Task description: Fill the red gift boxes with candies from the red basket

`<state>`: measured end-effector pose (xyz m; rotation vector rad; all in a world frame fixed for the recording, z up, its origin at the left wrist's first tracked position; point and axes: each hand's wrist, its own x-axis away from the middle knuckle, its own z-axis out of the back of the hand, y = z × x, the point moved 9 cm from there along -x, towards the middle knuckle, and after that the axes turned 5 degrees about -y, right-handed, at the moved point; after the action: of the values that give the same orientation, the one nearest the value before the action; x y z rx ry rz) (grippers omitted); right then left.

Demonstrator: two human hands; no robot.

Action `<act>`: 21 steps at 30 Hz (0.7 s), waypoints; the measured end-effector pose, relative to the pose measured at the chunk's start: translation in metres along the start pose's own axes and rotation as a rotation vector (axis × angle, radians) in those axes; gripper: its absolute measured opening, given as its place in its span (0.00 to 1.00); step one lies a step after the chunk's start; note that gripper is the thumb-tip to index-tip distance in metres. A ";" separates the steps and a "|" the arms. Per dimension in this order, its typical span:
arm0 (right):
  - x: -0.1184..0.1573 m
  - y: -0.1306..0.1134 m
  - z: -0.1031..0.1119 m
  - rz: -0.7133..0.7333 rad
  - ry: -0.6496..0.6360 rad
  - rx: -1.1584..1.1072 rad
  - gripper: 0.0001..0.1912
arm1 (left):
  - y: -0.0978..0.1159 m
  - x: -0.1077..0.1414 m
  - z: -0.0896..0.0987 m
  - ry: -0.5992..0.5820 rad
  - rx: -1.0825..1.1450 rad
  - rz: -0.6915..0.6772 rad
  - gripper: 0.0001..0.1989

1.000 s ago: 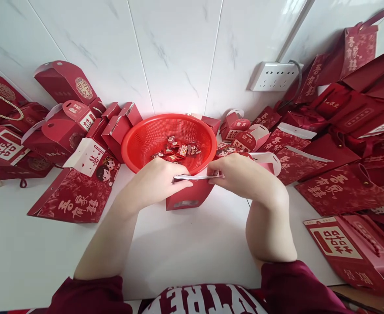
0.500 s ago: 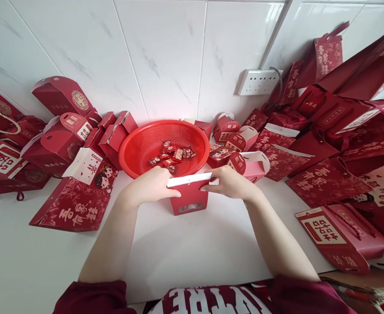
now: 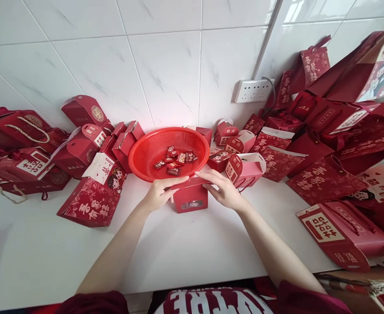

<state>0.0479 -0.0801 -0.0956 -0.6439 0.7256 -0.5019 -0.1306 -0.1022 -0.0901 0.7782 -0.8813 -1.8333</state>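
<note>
At the top edge of a red windowed gift box [image 3: 191,201], the left hand [image 3: 158,195] and right hand [image 3: 222,188] pinch the flap [image 3: 189,183], fingers laid over it and thumbs toward the near face. The box stands upright on the white tabletop [image 3: 188,253], just in front of a red plastic colander [image 3: 136,152] holding wrapped candies [image 3: 180,158]. Pressing unevenly could crease the flap or buckle the box; pushing away might nudge it against the colander. Sideways drift of the right hand could knock the pink gift box [image 3: 249,171] near it.
</note>
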 end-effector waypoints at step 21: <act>0.012 -0.009 -0.022 -0.008 -0.047 -0.248 0.20 | 0.021 0.065 0.006 0.245 -0.336 0.121 0.16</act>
<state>0.0375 -0.1013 -0.1076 -0.8877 0.7478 -0.4056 -0.1491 -0.1671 -0.0784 0.6998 -0.4380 -1.6784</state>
